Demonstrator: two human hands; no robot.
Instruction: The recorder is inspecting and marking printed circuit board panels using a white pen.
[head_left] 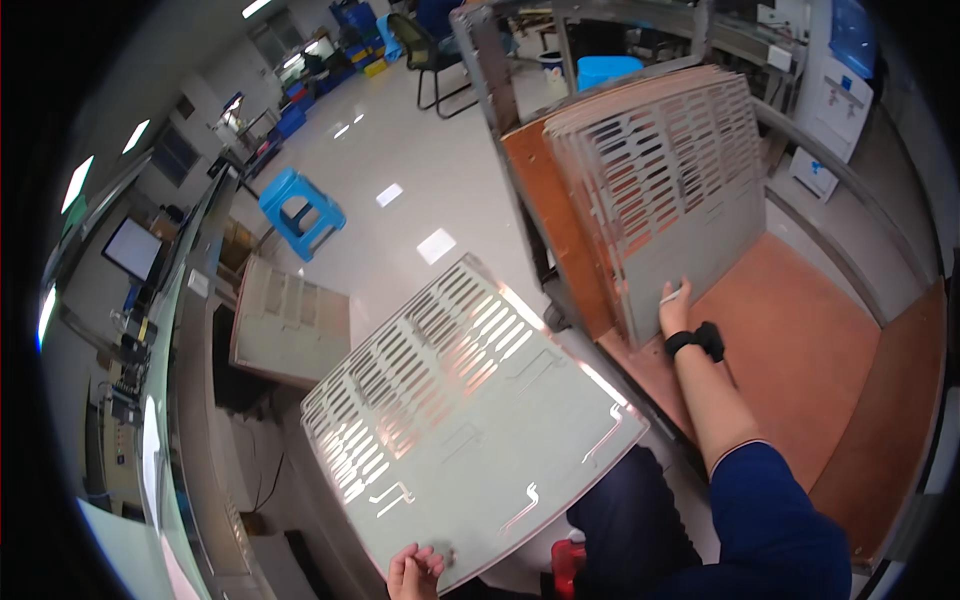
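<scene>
A large grey-green circuit board panel with rows of slots and shiny copper-coloured edges lies tilted in front of me, its near edge by my legs. My left hand is at its near left corner, fingers curled over the surface; what they hold, if anything, is hidden. To the right, my right hand is by the lower part of a stack of similar panels standing on edge. Its fingers are bent, with a small white piece across them that I cannot make out. A black band circles that wrist.
The stack leans on a brown board in a metal-framed cart with a copper-brown base. More panels stand at left, beside a long workbench. A blue stool, an office chair and a water dispenser stand farther off.
</scene>
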